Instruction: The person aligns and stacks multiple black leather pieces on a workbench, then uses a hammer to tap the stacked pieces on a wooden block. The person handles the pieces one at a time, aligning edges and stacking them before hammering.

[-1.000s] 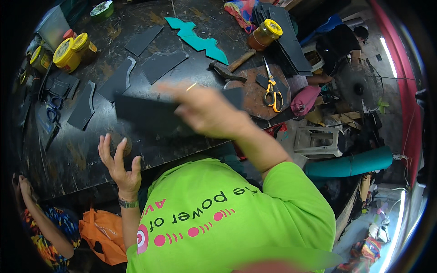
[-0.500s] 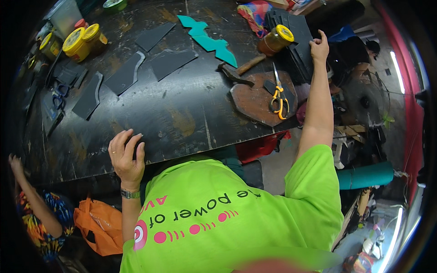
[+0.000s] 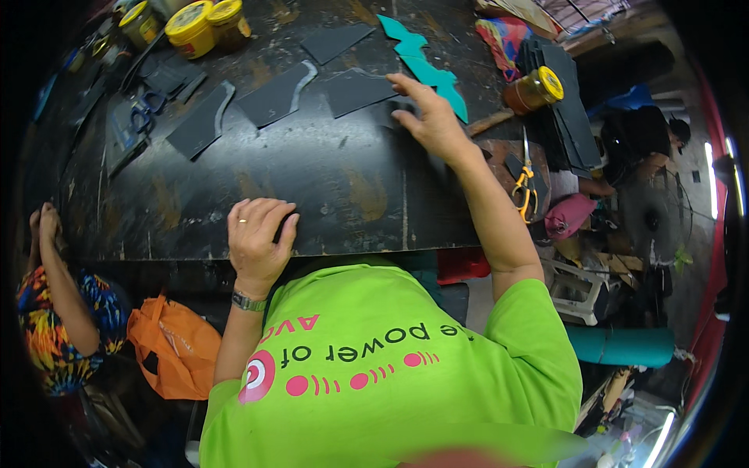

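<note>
My left hand [image 3: 262, 234] rests on the near edge of the black table, holding nothing, its fingers loosely bent and the thumb apart. Over the table's middle, my right hand [image 3: 431, 121] is open, thumb and forefinger spread. Its forefinger overlaps the right corner of a dark flat cut piece [image 3: 360, 95]; whether they touch I cannot tell. More such pieces lie to the left: one with a grey curved edge [image 3: 275, 95], another like it [image 3: 199, 125], and a plain one [image 3: 335, 42] farther back. Teal zigzag-edged pieces [image 3: 425, 64] lie just beyond my right hand.
Orange-handled scissors [image 3: 526, 183] lie on a brown board [image 3: 491, 150] at right. Behind are a yellow-lidded jar [image 3: 534, 92] and a stack of dark sheets [image 3: 563, 129]. Yellow-lidded tubs [image 3: 189, 31] and blue-handled scissors [image 3: 143, 117] sit left. Another person's hands [image 3: 48, 228] are at far left.
My right hand has come away from the dark stack at the right and moved left to the cut pieces. My left hand stays at the table edge; the whole view has shifted.
</note>
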Demonstrator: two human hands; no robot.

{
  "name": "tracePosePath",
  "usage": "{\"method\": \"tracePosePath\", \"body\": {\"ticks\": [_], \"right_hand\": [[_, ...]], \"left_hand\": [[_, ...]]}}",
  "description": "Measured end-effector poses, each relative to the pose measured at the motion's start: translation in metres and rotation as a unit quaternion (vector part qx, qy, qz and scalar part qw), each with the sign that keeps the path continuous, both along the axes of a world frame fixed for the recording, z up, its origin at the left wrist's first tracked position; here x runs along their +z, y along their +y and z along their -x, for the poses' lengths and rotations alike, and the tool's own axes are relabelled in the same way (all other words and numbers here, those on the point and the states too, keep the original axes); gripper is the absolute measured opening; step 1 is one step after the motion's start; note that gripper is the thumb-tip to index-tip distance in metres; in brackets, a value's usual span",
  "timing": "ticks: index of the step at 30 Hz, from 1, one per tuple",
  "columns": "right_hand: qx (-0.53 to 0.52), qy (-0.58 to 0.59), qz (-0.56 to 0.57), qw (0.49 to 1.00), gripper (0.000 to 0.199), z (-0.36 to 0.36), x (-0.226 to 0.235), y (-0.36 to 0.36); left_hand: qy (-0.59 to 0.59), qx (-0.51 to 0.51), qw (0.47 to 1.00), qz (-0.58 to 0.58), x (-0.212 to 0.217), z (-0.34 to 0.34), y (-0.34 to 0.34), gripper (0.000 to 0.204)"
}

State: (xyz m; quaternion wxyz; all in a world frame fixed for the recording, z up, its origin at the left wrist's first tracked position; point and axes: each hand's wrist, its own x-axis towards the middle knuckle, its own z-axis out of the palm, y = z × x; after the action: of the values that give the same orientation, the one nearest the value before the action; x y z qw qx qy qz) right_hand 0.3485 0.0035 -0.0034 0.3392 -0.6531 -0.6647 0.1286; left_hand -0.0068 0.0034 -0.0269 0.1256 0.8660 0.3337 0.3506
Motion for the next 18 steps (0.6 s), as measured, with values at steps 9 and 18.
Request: {"method": "tracePosePath", "body": {"ticks": [9,18], "right_hand": [[-0.089,-0.116,0.036,0.989,0.066,0.034,-0.027,0.053],[0.206,0.012,0.143,0.968,0.086,0.061,0.007,-0.002]], "left_hand": [[-0.019,-0.015,0.999,0.033,0.006,0.002,0.002,0.012],[-0.065,-0.071,0.993,0.070,0.031,-0.008,0.071,0.012]]}}
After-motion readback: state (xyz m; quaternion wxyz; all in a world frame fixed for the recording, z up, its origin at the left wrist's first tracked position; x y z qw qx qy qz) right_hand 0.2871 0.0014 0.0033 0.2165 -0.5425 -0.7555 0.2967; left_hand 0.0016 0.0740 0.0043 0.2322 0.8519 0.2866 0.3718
